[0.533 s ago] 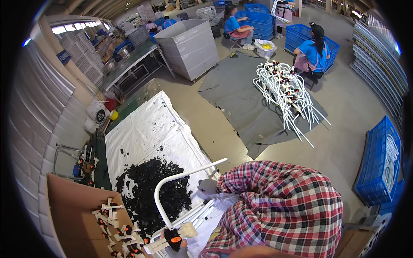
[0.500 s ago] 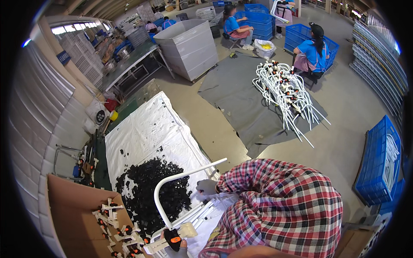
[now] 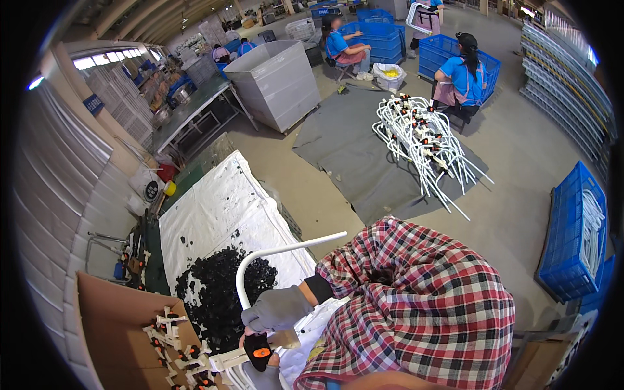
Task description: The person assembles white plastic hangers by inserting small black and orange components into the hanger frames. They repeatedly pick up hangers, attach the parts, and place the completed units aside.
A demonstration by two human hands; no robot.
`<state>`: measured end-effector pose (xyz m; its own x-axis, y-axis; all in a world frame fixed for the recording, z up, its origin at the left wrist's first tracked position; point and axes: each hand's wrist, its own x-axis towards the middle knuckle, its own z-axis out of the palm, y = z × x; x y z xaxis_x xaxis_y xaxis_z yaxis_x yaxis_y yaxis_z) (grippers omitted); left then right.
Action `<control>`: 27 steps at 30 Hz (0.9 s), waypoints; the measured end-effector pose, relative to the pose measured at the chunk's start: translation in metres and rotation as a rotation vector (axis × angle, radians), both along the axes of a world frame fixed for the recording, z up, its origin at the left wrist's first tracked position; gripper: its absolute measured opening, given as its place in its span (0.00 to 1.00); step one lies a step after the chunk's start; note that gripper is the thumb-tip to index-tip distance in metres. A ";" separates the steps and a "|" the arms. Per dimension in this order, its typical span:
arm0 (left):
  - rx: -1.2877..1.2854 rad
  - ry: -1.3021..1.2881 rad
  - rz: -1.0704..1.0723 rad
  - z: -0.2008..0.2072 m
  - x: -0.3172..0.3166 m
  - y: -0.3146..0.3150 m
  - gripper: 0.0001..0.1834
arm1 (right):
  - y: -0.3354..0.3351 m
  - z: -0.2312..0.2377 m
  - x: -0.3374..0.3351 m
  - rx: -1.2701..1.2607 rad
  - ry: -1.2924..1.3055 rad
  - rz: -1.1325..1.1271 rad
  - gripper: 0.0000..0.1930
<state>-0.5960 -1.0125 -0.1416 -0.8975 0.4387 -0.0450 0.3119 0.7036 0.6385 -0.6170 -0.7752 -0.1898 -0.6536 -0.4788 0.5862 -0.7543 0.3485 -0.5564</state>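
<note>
My left hand [image 3: 265, 376], in a grey glove with bare fingertips, grips a white plastic bracket with a black clamp [image 3: 255, 351] bearing an orange button. A bent white tube [image 3: 279, 249] rises from this clamp and curves off to the right. Just above, my gloved right hand [image 3: 278, 309] is closed at the tube's lower end, against the clamp; whatever its fingers pinch is hidden. Behind that hand, small black plastic parts [image 3: 218, 292] lie heaped on a white cloth [image 3: 214, 195].
A cardboard box [image 3: 117, 325] of white brackets stands at left. Bent white tubes [image 3: 422, 146] with clamps are piled on a grey floor sheet [image 3: 338, 149]. At right is a blue crate [image 3: 565, 240] of tubes. Several people in blue sit or stand beside blue crates [image 3: 390, 45] farther back.
My right hand has moved from the white cloth beside the black parts, down and left to the clamp. My left hand still holds the bracket; the tube has shifted slightly.
</note>
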 end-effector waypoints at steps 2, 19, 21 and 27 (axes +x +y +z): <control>0.019 -0.047 -0.013 -0.004 0.002 -0.003 0.23 | 0.003 0.002 -0.002 0.179 0.078 -0.064 0.07; 0.565 -0.335 -0.044 -0.065 0.010 -0.016 0.27 | 0.005 -0.018 -0.009 -0.067 0.627 0.069 0.15; 0.573 -0.321 -0.050 -0.064 0.012 -0.014 0.27 | 0.006 -0.011 -0.007 -0.066 0.490 0.077 0.17; 0.615 -0.292 -0.060 -0.073 0.013 -0.015 0.28 | 0.007 0.027 -0.018 0.572 0.135 -0.003 0.23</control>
